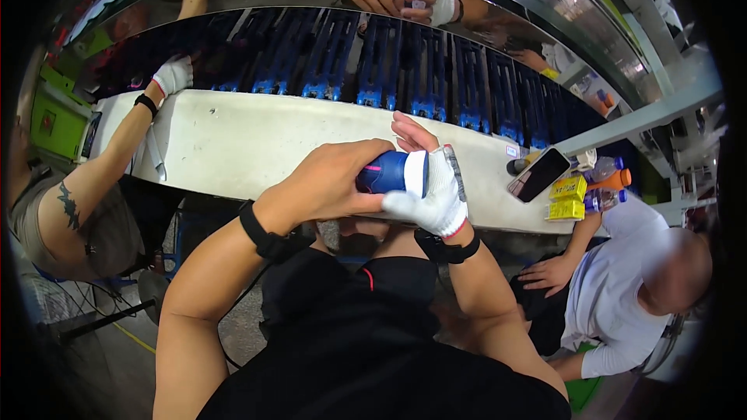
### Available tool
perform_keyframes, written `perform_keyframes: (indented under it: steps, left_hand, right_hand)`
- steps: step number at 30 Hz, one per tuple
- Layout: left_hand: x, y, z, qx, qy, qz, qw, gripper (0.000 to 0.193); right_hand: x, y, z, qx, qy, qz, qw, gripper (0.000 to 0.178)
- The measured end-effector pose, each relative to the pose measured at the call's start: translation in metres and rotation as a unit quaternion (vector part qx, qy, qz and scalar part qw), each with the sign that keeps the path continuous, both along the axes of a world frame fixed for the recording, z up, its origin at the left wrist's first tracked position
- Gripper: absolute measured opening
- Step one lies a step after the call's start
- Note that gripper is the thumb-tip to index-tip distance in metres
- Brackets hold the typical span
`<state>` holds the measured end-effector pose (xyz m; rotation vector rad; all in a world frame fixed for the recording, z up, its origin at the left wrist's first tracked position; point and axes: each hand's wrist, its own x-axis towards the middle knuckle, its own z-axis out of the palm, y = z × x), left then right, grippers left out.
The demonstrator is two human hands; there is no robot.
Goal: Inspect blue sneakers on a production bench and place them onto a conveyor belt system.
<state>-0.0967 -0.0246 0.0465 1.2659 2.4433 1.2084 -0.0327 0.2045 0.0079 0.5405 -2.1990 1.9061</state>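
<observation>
A dark blue shoe [383,174] with a white sole [416,173] and a thin pink line on its side is held above the pale work surface, in front of my body. My bare left hand [334,179] wraps round its left end, thumb on the near side. On the sole side, my right hand [434,194], in a white knitted glove, presses its thumb against the shoe. The bare fingers of that hand reach past the far side. Both hands cover much of the shoe, so its full shape is hidden.
Beyond the pale bench [233,148] runs a conveyor of blue slatted racks [381,62]. To the right lie a phone [538,175], yellow boxes [567,198] and bottles [605,200]. A co-worker's gloved hand [173,75] reaches the conveyor at left; another person [615,280] sits at right.
</observation>
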Motion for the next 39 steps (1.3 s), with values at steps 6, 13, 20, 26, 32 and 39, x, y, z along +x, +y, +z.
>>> perform_keyframes:
  steps: [6,13,20,26,32,39]
  left_hand:
    - [-0.027,0.005,-0.003,-0.084,-0.051,0.014,0.995,0.082]
    - [-0.034,0.003,-0.006,-0.111,-0.085,0.065,0.988,0.078]
    - [-0.023,0.043,0.026,-0.154,0.072,-0.021,0.985,0.065]
    - [-0.001,0.068,0.038,-0.128,0.154,-0.097,0.975,0.062]
    - [0.008,0.076,0.035,-0.146,0.194,-0.105,0.964,0.068]
    - [0.030,0.041,0.059,-0.176,0.299,-0.083,0.934,0.094]
  right_hand:
    - [-0.023,-0.024,-0.045,-0.316,0.085,-0.154,0.932,0.035]
    - [-0.032,-0.022,-0.042,-0.306,0.016,-0.085,0.948,0.039]
    - [-0.007,0.001,-0.016,-0.210,-0.035,-0.040,0.976,0.052]
    - [0.023,0.023,-0.023,-0.289,-0.053,-0.083,0.952,0.063]
    - [0.040,0.028,0.003,-0.066,-0.035,-0.181,0.981,0.053]
    - [0.096,0.013,-0.062,-0.050,0.034,-0.216,0.974,0.092]
